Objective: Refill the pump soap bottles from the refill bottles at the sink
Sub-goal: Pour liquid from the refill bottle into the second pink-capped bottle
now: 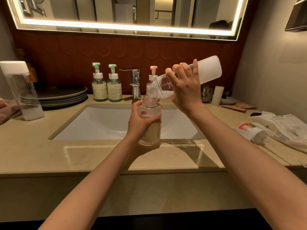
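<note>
The left hand (141, 124) grips the soap bottle (151, 108) around its labelled body, fingers curled round the front and thumb at the shoulder; the bottle is upright, its pump removed and its threaded neck open, positioned at the front rim of the sink (103, 120) (whether its base rests on the tabletop (49, 155) cannot be determined). The right hand (186, 90) grips the refill bottle (209, 70) at mid-body, fingers wrapped over the top; the refill bottle is tilted with its white base raised to the right and its mouth lowered directly over the open neck of the soap bottle; a small quantity of foamy liquid sits at its lower shoulder. The detached pump head (252, 132), pink-topped, lies on its side on the tabletop to the right, just beside a stack of wipe packets (285, 130). Behind the sink, the faucet (136, 83) stands at centre; two green-pump bottles (99, 85) stand to its left, and one pink-pump bottle (152, 74) stands to its right, partly hidden by the refill bottle. A stack of plates (63, 97) and a tall clear container (21, 90) with a white lid occupy the left end.
</note>
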{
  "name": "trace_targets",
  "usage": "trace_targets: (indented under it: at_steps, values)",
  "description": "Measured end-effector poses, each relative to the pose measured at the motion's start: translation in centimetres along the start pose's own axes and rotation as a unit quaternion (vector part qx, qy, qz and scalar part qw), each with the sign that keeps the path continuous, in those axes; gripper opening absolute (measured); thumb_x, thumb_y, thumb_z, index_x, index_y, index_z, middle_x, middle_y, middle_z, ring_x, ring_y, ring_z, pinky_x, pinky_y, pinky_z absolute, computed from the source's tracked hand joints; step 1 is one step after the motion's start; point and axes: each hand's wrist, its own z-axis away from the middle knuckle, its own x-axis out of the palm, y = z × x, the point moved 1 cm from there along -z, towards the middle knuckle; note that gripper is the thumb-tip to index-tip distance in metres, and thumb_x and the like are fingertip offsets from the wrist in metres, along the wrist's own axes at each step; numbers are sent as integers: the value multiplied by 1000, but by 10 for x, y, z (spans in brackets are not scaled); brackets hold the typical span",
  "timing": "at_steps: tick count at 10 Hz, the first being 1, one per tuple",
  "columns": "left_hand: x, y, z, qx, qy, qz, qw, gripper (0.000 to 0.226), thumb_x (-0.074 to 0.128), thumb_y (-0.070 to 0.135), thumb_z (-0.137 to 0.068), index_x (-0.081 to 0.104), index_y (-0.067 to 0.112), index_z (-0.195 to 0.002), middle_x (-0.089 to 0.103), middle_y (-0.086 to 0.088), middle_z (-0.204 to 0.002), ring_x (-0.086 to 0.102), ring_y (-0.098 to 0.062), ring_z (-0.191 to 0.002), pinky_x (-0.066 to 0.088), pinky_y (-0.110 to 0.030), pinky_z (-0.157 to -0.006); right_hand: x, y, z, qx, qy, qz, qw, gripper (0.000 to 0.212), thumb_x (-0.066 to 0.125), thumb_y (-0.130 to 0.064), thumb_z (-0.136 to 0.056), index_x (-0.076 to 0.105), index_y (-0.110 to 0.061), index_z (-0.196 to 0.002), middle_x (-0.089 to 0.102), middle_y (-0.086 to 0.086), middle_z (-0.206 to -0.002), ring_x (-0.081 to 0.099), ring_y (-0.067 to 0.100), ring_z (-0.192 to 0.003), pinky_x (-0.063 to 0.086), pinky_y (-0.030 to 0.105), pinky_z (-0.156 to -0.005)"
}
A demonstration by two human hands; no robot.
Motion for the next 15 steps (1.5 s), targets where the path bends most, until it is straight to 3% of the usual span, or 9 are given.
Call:
trace_targets:
  at_steps: [6,8,10,11,13,15]
  values:
    - [1,1,0,-8,1,3,1000,77,74,15,-76,28,21,-137,46,-9,-135,44,-20,-109,41,-35,-85,-3,2,-8,-43,-10,46,998,63,76,-6,-55,43,-15,-108,63,10,-102,60,32,-97,34,56,-102]
    - [0,1,1,-14,-5,6,1000,86,78,24,-66,29,21,-136,47,-9,-134,45,-22,-109,44,-40,-90,-6,2,-10,-55,-18,53,997,69,80,-8,-50,42,-16,-108,64,10,-102,60,32,-97,36,56,-101]
    - [-1,4,5,-17,-7,4,1000,93,69,37,-52,31,23,-135,48,-8,-133,47,-23,-111,46,-39,-90,-10,2,-11,-65,-31,53,996,72,82,-11,-49,42,-16,-108,64,11,-102,61,32,-96,38,56,-99]
    - [-1,4,6,-18,-11,4,1000,93,70,36,-52,30,22,-135,47,-7,-133,47,-24,-114,45,-40,-91,-12,2,-13,-81,-37,65,994,73,83,-14,-49,41,-16,-108,65,10,-103,62,31,-96,39,55,-99]
    - [-1,0,1,-13,-4,4,1000,78,76,16,-73,30,20,-136,46,-9,-134,46,-27,-116,44,-38,-89,-16,3,-16,-112,-38,80,990,71,84,-17,-50,42,-15,-107,66,10,-103,63,30,-97,40,55,-98]
    - [-1,1,4,-10,-5,12,1000,87,79,26,-63,30,21,-136,46,-8,-134,46,-23,-113,43,-37,-88,-19,2,-18,-129,-34,81,988,67,83,-15,-53,42,-15,-106,66,9,-102,64,30,-97,40,55,-98]
